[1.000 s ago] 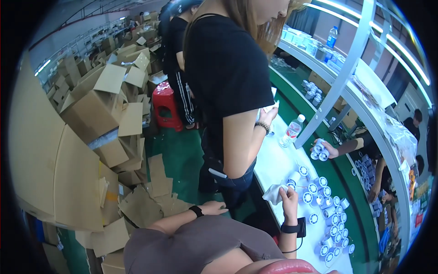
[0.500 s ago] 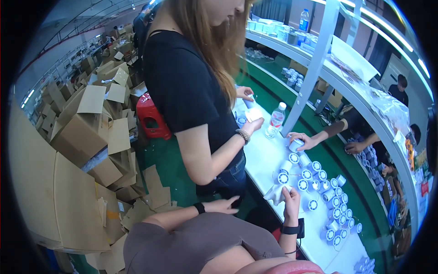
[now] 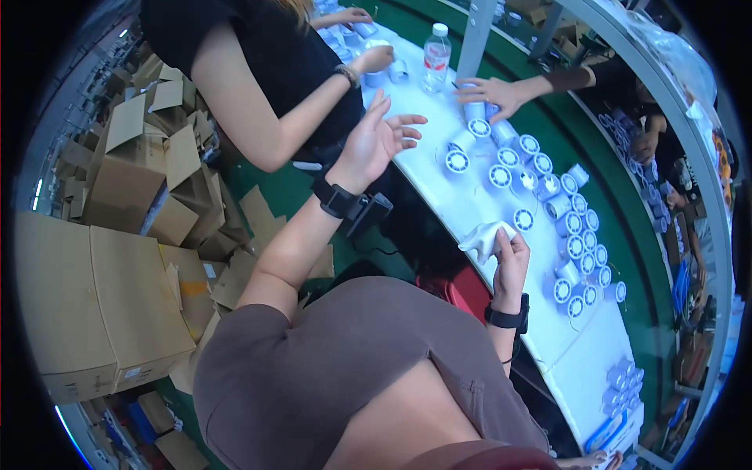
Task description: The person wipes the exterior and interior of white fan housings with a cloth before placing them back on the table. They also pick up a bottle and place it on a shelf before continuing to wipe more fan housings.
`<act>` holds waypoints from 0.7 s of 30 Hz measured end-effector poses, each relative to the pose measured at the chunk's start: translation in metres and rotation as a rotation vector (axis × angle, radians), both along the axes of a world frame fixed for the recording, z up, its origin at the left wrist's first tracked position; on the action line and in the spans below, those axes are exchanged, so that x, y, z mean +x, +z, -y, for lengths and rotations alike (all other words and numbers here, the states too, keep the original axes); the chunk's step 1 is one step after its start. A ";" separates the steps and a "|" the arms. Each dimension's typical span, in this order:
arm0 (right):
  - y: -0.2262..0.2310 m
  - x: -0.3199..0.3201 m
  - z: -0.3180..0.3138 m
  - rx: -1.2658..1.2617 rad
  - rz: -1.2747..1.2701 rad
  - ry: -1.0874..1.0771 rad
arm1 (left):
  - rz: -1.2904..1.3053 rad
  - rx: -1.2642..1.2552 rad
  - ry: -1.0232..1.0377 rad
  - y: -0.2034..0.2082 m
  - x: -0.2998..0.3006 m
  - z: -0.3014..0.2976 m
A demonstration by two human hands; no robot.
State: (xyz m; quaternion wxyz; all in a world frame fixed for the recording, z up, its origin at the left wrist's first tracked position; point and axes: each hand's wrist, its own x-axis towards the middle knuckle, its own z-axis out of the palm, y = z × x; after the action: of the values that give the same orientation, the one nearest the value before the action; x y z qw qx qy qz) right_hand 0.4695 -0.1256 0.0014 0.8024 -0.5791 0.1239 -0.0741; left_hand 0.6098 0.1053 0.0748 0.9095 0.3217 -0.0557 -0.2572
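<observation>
My left hand (image 3: pixel 374 146) is raised beside the near edge of the white table, palm up with its fingers apart, holding nothing. Between the fingers of my right hand (image 3: pixel 511 262) is a crumpled white cloth (image 3: pixel 486 238), held just above the table's near edge. Past the cloth stand and lie several white cylinders with slotted round ends, one of them a white cylinder (image 3: pixel 522 219) close to my right hand. Another white cylinder (image 3: pixel 457 162) lies farther left, nearer my left hand.
A clear water bottle (image 3: pixel 436 59) stands on the white table (image 3: pixel 439 188). A co-worker's hand (image 3: pixel 501 95) reaches over the far cylinders. To the left, a person in black (image 3: pixel 258 94) handles cylinders. Cardboard boxes (image 3: pixel 117 298) fill the left side; a red stool (image 3: pixel 462 296) is under the table.
My left hand has risen from beside my body toward the table, fingers spreading. The view has tilted down. The co-worker across the table has opened the hand that was on a cylinder.
</observation>
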 end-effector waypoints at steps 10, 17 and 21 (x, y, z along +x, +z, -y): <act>0.001 0.035 0.027 -0.504 0.022 0.265 | 0.918 1.663 -0.642 -0.164 -0.098 -0.028; -0.042 0.084 0.017 -0.773 -0.004 0.285 | 0.138 1.863 -0.325 -0.336 -0.189 -0.192; -0.050 0.095 0.007 -1.036 -0.009 0.166 | -0.232 1.809 -0.425 -0.362 -0.218 -0.239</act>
State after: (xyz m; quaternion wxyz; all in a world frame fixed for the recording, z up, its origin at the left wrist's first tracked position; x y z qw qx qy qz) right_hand 0.5642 -0.1330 -0.0491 0.4136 -0.9081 0.0282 -0.0591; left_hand 0.3914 0.3443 -0.2870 0.2473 0.8625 0.1990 -0.3943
